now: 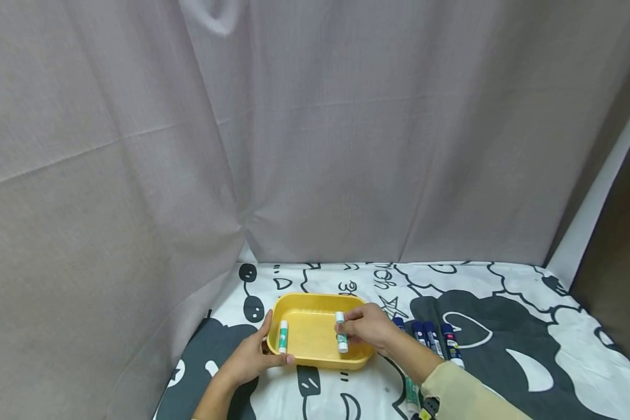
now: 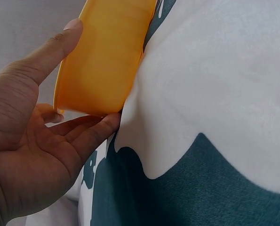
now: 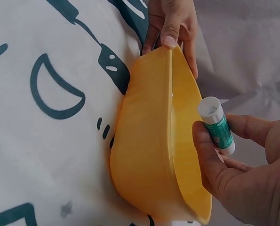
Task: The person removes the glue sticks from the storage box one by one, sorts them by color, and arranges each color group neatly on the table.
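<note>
A yellow tray lies on the patterned cloth in the head view. At its left end my left hand grips the tray, thumb by the rim and fingers around the outside. The left wrist view shows the fingertips tucked low against the tray wall. My right hand pinches a white and green glue stick between thumb and fingers, above the tray's right part. Another glue stick, also white and green, lies inside the tray at the left.
Several dark blue tubes with labels lie right of the tray, partly behind the right forearm. A green and white tube and a small black and yellow item show beside the right sleeve. A grey curtain hangs behind the cloth.
</note>
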Available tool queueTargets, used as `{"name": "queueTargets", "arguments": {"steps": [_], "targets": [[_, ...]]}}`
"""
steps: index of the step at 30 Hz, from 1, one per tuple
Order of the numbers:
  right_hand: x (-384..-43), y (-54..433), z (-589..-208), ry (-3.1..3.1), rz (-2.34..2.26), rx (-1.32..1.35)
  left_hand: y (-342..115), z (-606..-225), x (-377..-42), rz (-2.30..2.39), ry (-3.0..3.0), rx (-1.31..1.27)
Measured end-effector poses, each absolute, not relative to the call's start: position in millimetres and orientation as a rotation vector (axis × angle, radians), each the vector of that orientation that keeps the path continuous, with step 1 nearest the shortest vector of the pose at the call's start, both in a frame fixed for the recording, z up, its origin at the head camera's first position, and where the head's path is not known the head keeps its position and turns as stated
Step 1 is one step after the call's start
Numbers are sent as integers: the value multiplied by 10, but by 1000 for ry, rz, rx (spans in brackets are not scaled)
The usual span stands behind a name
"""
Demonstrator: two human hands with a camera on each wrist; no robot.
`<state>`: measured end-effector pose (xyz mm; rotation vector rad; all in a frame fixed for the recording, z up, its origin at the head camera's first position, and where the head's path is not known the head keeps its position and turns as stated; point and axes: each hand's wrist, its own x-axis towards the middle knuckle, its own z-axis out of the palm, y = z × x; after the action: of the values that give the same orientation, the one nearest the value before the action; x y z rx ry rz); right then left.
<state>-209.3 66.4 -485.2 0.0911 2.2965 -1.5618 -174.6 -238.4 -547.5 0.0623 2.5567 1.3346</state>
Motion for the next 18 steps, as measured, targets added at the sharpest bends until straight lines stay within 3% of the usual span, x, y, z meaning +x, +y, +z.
{"name": "queueTargets", "arguments": {"steps": [18], "targets": [[-1928,1191,-4813,2244,-1610,160,-2396,-5472,-1732,1322,2569,60]]}}
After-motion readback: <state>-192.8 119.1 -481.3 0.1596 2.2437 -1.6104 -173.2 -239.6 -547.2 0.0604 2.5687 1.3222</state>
